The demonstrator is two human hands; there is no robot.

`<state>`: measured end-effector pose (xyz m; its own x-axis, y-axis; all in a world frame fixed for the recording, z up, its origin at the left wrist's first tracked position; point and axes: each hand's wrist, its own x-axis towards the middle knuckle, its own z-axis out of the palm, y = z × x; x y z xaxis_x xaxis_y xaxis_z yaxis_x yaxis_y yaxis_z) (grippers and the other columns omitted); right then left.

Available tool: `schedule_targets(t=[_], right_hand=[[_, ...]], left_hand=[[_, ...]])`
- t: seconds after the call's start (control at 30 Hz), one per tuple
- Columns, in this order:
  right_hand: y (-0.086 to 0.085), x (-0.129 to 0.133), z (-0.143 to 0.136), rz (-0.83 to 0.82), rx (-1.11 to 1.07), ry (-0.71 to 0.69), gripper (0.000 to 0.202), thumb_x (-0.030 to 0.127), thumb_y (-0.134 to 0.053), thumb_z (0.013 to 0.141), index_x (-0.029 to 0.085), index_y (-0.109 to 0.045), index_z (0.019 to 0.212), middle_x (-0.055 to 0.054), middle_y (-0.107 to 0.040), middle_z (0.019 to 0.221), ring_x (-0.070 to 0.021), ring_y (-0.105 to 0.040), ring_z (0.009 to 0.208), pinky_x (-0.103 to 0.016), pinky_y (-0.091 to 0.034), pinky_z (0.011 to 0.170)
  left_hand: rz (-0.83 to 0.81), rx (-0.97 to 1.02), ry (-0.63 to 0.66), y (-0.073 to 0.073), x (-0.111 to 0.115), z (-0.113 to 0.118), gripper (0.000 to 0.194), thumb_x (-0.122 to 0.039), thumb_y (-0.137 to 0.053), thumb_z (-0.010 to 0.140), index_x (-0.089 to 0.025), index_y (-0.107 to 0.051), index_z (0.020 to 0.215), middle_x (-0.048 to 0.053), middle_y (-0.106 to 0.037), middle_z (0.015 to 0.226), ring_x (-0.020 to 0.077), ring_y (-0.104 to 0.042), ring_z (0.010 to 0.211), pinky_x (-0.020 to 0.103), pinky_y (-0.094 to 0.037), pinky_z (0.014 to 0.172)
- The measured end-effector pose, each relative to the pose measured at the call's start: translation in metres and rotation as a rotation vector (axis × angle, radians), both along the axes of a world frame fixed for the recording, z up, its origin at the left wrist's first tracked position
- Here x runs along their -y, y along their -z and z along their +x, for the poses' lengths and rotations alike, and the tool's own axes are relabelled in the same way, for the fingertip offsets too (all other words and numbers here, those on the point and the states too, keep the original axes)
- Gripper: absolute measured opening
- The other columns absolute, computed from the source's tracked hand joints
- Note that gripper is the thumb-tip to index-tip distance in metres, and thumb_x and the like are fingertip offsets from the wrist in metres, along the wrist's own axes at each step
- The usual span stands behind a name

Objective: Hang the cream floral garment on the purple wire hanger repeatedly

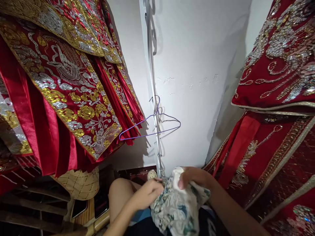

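A crumpled white cloth with a green and blue leaf print (175, 209) is bunched up over the lap. My left hand (150, 192) is closed on its upper left edge, the fingertips partly hidden by the fabric. On the upper right, my right hand (194, 178) grips the same cloth, with the thumb pressed on a plain white part. Its other fingers are tucked out of sight. Beyond both hands, a purple wire hanger (147, 135) hangs from a metal wall strip (153, 82), with nothing on it.
Red garments with gold and silver embroidery (81, 95) hang at left; beaded red garments (278, 75) hang at right. Below left, two phones (101, 205) lie on a wooden seat (90, 209) near a quilted beige piece (82, 183). A cream perforated shoe (152, 174) shows near the wall.
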<state>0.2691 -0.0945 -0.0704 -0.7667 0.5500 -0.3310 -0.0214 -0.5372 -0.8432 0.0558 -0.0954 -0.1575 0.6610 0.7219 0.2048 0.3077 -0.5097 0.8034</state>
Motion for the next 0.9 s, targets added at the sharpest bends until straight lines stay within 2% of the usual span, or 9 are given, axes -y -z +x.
schedule_targets(t=[0.13, 0.23, 0.3, 0.4, 0.5, 0.6, 0.73, 0.83, 0.9], right_hand=[[-0.036, -0.010, 0.034, 0.229, 0.086, 0.081, 0.013, 0.023, -0.071, 0.050, 0.015, -0.064, 0.058, 0.002, -0.060, 0.055, -0.0092, -0.047, 0.047, -0.021, -0.035, 0.045], [-0.054, -0.024, 0.055, 0.508, 0.173, 0.129, 0.020, 0.027, -0.077, 0.060, 0.017, -0.060, 0.054, 0.002, -0.055, 0.053, -0.0093, -0.044, 0.049, -0.023, -0.031, 0.047], [-0.058, -0.039, 0.062, 0.661, 0.201, 0.148, 0.024, 0.032, -0.077, 0.069, 0.016, -0.063, 0.057, 0.001, -0.057, 0.055, -0.0100, -0.044, 0.051, -0.024, -0.032, 0.049], [-0.053, -0.066, 0.055, 0.711, 0.159, 0.332, 0.023, 0.036, -0.077, 0.072, 0.014, -0.070, 0.071, -0.003, -0.066, 0.067, -0.0146, -0.055, 0.059, -0.025, -0.038, 0.056], [-0.041, -0.092, 0.026, 0.687, 0.073, 0.543, 0.030, 0.042, -0.077, 0.071, 0.014, -0.072, 0.081, -0.006, -0.070, 0.076, -0.0196, -0.062, 0.069, -0.028, -0.045, 0.064], [-0.025, -0.113, -0.008, 0.892, 0.052, 0.659, 0.031, 0.047, -0.070, 0.077, 0.017, -0.070, 0.083, -0.007, -0.070, 0.086, -0.0211, -0.063, 0.081, -0.031, -0.047, 0.074], [-0.004, -0.136, -0.028, 1.110, 0.138, 0.688, 0.033, 0.040, -0.066, 0.080, 0.018, -0.068, 0.105, -0.002, -0.065, 0.085, -0.0175, -0.059, 0.076, -0.032, -0.046, 0.078], [0.005, -0.147, -0.025, 1.165, 0.334, 0.614, 0.047, 0.033, -0.063, 0.083, 0.017, -0.061, 0.128, 0.002, -0.059, 0.074, -0.0152, -0.051, 0.063, -0.033, -0.044, 0.078], [0.009, -0.151, -0.020, 1.240, 0.457, 0.564, 0.043, 0.031, -0.061, 0.085, 0.015, -0.065, 0.124, 0.002, -0.057, 0.070, -0.0152, -0.048, 0.062, -0.033, -0.042, 0.079]], left_hand=[[0.120, -0.284, -0.110, -0.023, -0.010, -0.048, 0.055, -0.059, -0.043, 0.096, -0.019, -0.035, 0.059, -0.004, -0.039, 0.058, 0.0126, -0.044, 0.060, 0.043, -0.026, 0.116], [0.067, -0.304, -0.190, -0.040, -0.009, -0.076, 0.050, -0.051, -0.051, 0.094, -0.019, -0.036, 0.058, -0.003, -0.042, 0.061, 0.0143, -0.045, 0.065, 0.040, -0.035, 0.107], [-0.036, -0.188, -0.194, -0.047, -0.004, -0.087, 0.050, -0.049, -0.055, 0.091, -0.019, -0.036, 0.057, -0.001, -0.042, 0.064, 0.0157, -0.044, 0.069, 0.033, -0.042, 0.087], [-0.262, 0.157, -0.212, -0.055, 0.007, -0.093, 0.056, -0.052, -0.067, 0.080, -0.019, -0.031, 0.054, -0.001, -0.034, 0.060, 0.0134, -0.036, 0.062, 0.027, -0.033, 0.061], [-0.458, 0.567, -0.253, -0.061, 0.015, -0.088, 0.066, -0.056, -0.075, 0.068, -0.020, -0.022, 0.055, -0.004, -0.025, 0.055, 0.0103, -0.027, 0.054, 0.026, -0.026, 0.053], [-0.459, 0.679, -0.277, -0.070, 0.015, -0.080, 0.066, -0.045, -0.080, 0.066, -0.020, -0.019, 0.059, -0.007, -0.022, 0.057, 0.0086, -0.024, 0.053, 0.024, -0.027, 0.053], [-0.279, 0.452, -0.259, -0.088, 0.013, -0.080, 0.055, -0.034, -0.078, 0.068, -0.022, -0.025, 0.067, -0.008, -0.026, 0.062, 0.0081, -0.023, 0.055, 0.022, -0.024, 0.052], [-0.058, 0.034, -0.333, -0.105, 0.013, -0.092, 0.026, -0.023, -0.066, 0.073, -0.021, -0.041, 0.076, -0.005, -0.039, 0.070, 0.0105, -0.034, 0.061, 0.022, -0.031, 0.057], [0.114, -0.240, -0.406, -0.113, 0.013, -0.103, 0.019, -0.015, -0.056, 0.074, -0.021, -0.053, 0.092, -0.001, -0.054, 0.082, 0.0140, -0.047, 0.071, 0.024, -0.038, 0.066]])
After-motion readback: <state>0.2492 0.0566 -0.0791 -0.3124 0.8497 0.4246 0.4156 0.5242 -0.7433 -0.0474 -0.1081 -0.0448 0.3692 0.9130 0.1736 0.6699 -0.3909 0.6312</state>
